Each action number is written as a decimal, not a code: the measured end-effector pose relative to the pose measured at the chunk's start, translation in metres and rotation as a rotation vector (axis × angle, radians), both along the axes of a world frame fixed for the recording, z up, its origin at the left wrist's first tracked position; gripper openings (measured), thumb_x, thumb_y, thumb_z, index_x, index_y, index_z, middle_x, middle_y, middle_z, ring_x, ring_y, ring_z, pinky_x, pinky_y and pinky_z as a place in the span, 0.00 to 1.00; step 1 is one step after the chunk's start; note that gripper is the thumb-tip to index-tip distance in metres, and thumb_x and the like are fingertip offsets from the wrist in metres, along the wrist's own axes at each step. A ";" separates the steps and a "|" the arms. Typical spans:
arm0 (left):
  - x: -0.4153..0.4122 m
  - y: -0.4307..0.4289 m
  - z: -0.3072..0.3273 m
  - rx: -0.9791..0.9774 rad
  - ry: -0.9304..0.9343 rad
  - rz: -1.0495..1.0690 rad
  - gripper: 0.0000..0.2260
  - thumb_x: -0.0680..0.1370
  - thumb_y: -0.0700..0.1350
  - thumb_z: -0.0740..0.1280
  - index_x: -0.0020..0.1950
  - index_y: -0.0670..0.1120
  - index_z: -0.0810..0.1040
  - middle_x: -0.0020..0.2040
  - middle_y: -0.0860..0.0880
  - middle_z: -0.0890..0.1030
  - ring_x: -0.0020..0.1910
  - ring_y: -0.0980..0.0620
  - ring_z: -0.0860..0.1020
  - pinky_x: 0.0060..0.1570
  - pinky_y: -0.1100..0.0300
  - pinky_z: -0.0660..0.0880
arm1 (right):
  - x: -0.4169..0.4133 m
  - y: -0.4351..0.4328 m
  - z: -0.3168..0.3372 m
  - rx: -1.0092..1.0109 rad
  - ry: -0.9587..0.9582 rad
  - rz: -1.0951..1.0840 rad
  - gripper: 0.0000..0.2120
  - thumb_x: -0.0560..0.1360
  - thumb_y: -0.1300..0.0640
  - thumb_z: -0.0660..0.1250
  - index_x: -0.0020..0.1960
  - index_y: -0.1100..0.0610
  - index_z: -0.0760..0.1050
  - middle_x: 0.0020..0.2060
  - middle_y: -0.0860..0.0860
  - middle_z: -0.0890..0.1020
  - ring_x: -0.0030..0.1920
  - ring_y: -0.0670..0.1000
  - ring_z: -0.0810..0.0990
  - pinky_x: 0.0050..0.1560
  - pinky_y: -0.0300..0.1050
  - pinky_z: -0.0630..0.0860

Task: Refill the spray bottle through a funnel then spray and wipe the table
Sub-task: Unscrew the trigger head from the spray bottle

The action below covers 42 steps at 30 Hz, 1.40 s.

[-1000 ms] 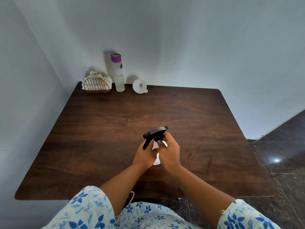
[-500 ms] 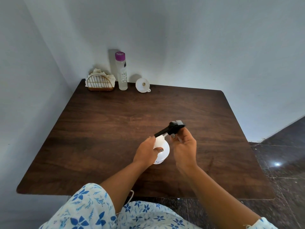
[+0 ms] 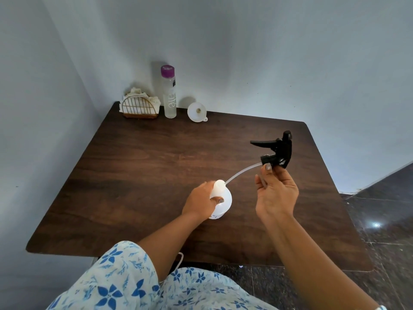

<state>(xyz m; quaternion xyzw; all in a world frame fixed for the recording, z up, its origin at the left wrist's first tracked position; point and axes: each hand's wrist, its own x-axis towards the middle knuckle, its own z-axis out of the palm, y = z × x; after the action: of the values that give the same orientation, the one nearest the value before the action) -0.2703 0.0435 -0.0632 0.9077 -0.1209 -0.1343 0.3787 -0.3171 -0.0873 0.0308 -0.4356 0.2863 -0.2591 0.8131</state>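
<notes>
Room: pale blue-grey walls meeting in a corner; dark polished floor tiles [image 3: 380, 209] well to the right of the spray bottle.
Worktop [image 3: 145, 175]: dark wood grain, pushed into that corner, carrying the spray bottle near its front middle.
Spray bottle [image 3: 225, 203]: white, upright, neck uncapped; probably kept standing so a funnel can sit in it.
Left hand [image 3: 199, 202]: wrapped round the spray bottle's shoulder from its left, fingers curled on it, thumb across the front; likely steadying it against the drag of the tube.
Right hand [image 3: 276, 193]: raised above and to the right of the spray bottle, thumb and forefinger clamped on the trigger head's collar, other fingers loosely fanned.
Trigger head [image 3: 280, 151]: black, off the spray bottle, tilted, lever pointing back toward it.
Dip tube [image 3: 242, 172]: clear, sloping down from the trigger head to the spray bottle's neck; tip at the rim, inside or just out cannot be told.
Funnel [image 3: 196, 111]: white, lying tipped, far behind the spray bottle by the wall, untouched.
Water bottle [image 3: 169, 99]: clear, purple cap on, upright, far behind the spray bottle and somewhat left.
Wire holder [image 3: 138, 108]: gold, stuffed with a cream cloth [image 3: 139, 93], farthest back-left of the spray bottle; presumably parked for wiping.
Stage, judged: opening only; filling, spraying, wiping all ahead.
</notes>
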 end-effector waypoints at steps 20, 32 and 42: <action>0.000 0.000 0.001 0.009 -0.009 -0.015 0.23 0.74 0.46 0.69 0.68 0.46 0.69 0.65 0.47 0.74 0.63 0.47 0.72 0.63 0.56 0.69 | -0.011 -0.042 0.020 -0.006 0.164 -0.022 0.08 0.76 0.65 0.64 0.40 0.55 0.77 0.39 0.50 0.80 0.39 0.45 0.76 0.45 0.42 0.75; 0.000 0.000 0.005 0.027 0.012 -0.014 0.23 0.75 0.46 0.69 0.69 0.45 0.68 0.67 0.47 0.73 0.65 0.47 0.71 0.64 0.55 0.68 | -0.017 -0.041 0.031 0.012 0.058 -0.004 0.08 0.76 0.66 0.63 0.44 0.57 0.78 0.43 0.52 0.82 0.39 0.45 0.77 0.43 0.41 0.75; -0.002 0.001 0.007 0.027 0.012 -0.003 0.23 0.75 0.47 0.68 0.68 0.45 0.68 0.66 0.47 0.74 0.64 0.47 0.72 0.62 0.57 0.67 | -0.018 -0.062 0.037 -0.146 0.046 0.006 0.09 0.76 0.65 0.63 0.43 0.55 0.78 0.43 0.51 0.81 0.40 0.45 0.76 0.46 0.42 0.75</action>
<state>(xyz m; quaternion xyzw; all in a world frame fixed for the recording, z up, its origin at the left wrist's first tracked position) -0.2725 0.0442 -0.0558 0.9117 -0.1181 -0.1420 0.3671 -0.3352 -0.1497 0.0681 -0.5006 0.2840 -0.2669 0.7730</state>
